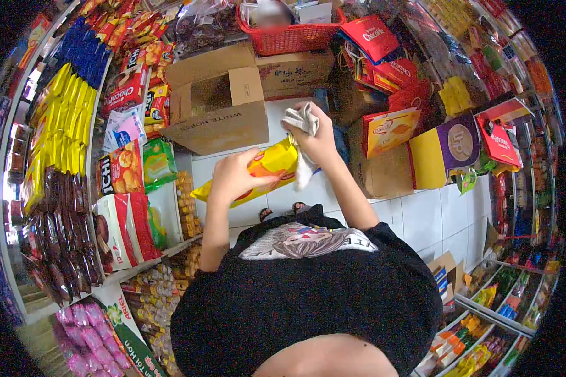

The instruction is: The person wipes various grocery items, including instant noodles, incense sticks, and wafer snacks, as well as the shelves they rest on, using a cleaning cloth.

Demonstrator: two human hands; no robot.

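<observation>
A yellow snack bag (275,158) with red and orange print is held slanting in front of my body. My left hand (234,177) is closed around its lower left part, thumb lying across the front. At the bag's upper right end is my right hand (319,137), its fingers wrapped round a crumpled whitish cloth (302,118). One end of the cloth hangs below that hand and lies against the bag's edge. The bag's far side is hidden.
An open cardboard box (226,129) stands ahead on the white tiled floor (421,217). A red plastic basket (289,41) is behind it. Packed shelves with yellow packets (63,119) line the left. Red gift bags (390,129) and another carton (380,173) are at the right.
</observation>
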